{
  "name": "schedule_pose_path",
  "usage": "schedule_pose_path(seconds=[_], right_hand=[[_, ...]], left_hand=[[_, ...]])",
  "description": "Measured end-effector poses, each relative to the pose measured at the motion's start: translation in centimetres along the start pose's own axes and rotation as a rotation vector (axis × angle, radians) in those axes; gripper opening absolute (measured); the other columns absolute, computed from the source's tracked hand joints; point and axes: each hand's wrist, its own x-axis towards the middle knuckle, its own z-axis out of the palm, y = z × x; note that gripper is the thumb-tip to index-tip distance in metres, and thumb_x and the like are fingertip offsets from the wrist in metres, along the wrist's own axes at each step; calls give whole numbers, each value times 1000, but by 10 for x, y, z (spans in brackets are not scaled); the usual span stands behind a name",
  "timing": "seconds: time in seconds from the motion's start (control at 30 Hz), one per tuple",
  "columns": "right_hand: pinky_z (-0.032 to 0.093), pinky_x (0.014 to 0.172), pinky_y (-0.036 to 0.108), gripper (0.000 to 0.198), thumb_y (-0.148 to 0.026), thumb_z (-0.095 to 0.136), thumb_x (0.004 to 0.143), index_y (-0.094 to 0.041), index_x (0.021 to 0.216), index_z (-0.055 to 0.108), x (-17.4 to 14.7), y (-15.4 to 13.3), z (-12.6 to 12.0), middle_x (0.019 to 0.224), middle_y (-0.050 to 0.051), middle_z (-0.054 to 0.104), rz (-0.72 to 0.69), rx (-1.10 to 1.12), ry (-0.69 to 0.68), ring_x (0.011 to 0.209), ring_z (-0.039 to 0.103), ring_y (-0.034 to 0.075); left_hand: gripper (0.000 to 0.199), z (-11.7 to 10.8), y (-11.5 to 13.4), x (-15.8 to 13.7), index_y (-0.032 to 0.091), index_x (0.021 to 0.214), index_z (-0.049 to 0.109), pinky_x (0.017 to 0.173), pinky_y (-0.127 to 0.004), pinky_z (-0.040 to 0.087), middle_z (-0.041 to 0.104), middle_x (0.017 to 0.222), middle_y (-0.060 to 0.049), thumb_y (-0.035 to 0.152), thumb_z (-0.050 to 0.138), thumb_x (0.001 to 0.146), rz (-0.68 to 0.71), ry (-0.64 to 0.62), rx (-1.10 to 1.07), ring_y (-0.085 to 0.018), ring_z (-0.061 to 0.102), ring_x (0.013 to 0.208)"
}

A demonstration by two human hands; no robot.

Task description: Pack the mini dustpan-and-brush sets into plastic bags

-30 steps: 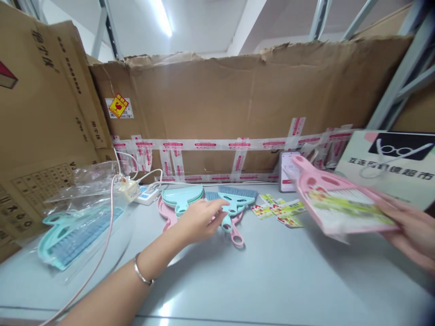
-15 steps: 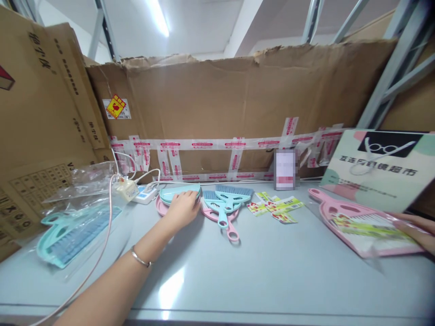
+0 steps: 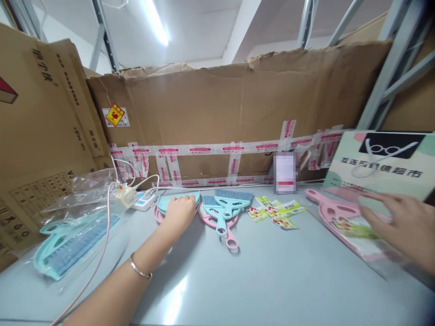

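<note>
My left hand [image 3: 181,212], a metal bangle on its wrist, is closed on a teal dustpan [image 3: 163,202] at the back of the table. That dustpan lies over a pink one [image 3: 158,215]. Just right of it, teal brushes with blue bristles [image 3: 222,209] rest over a pink piece with a looped handle [image 3: 231,240]. At the right, my right hand [image 3: 404,224] is open, fingers stretched out and slightly blurred, above a pink dustpan set [image 3: 328,209] in a clear bag. A green-and-yellow card shows inside that bag. Whether the fingers touch it, I cannot tell.
Several green-and-yellow cards [image 3: 280,210] lie right of the brushes. A bagged teal dustpan set [image 3: 70,246] and a cable [image 3: 106,231] are at the left, near a power strip [image 3: 144,201]. Behind stand a phone-like screen [image 3: 285,172], a cardboard box [image 3: 204,108] and a paper bag [image 3: 380,167].
My right hand has come off the right end of the bagged pink dustpan set and moved left over it, fingers stretched. The left hand stays on the teal dustpan. The view has tilted slightly up.
</note>
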Motion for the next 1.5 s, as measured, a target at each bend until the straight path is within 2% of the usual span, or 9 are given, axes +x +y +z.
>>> schedule_pose_path(seconds=[0.13,0.37,0.5,0.63,0.9,1.03,1.17,1.3,1.5], right_hand=[[33,87,43,28,-39,43,74,-22,89,60,30,-83,-11,93,15,60,-181,205,34,95,51,29],[39,86,40,20,-36,48,78,-24,88,61,34,-181,10,93,6,58,-75,713,-156,92,54,23],[43,79,38,23,-39,51,77,-23,89,62,9,-193,25,96,6,59,0,840,-328,89,55,22],[48,65,34,30,-47,58,70,-23,88,62,3,-189,26,95,6,63,395,1055,-492,82,58,22],[52,62,29,28,-42,64,70,-22,89,60,-1,-205,1,82,3,66,588,1546,-992,71,62,17],[38,35,17,24,-32,74,62,-18,73,58,-8,-212,-3,58,-4,54,650,1607,-849,46,47,8],[39,35,17,28,-35,74,62,-20,80,57,-16,-222,0,62,-5,53,640,1654,-728,49,48,8],[50,55,28,37,-55,55,74,-21,89,58,-19,-219,6,70,0,60,455,1557,-823,62,57,15],[41,90,42,39,-51,39,84,-23,103,59,9,-204,30,104,8,63,26,1054,-577,102,56,24]], left_hand=[[14,3,2,1,13,86,58,68,-35,38,66,86,-14,25,50,82,11,-9,31,-26,63,76],[18,-14,-4,-9,16,78,56,70,-37,34,62,77,-9,5,42,79,75,23,72,-24,60,74],[25,-37,-3,-17,17,82,56,75,-41,33,61,87,-10,0,38,77,145,193,111,-26,58,83],[27,-48,1,-22,22,84,56,80,-40,33,63,89,-5,5,35,82,365,430,-29,-21,59,85],[26,-36,10,-21,25,81,57,93,-40,35,66,88,-2,8,39,84,786,448,-297,-18,59,100],[20,-24,14,-17,25,98,56,97,-44,35,58,113,-8,18,42,86,418,514,-698,-21,49,114],[38,-15,26,-16,23,122,41,76,-36,50,58,111,-9,39,38,87,-58,84,-1390,-22,56,101],[36,-11,28,-13,20,113,52,75,-32,49,62,105,-6,37,50,81,-119,2,-1538,-21,58,94],[31,-9,16,-8,19,102,62,76,-31,46,67,97,-4,35,50,79,-33,34,-1415,-22,59,89]])
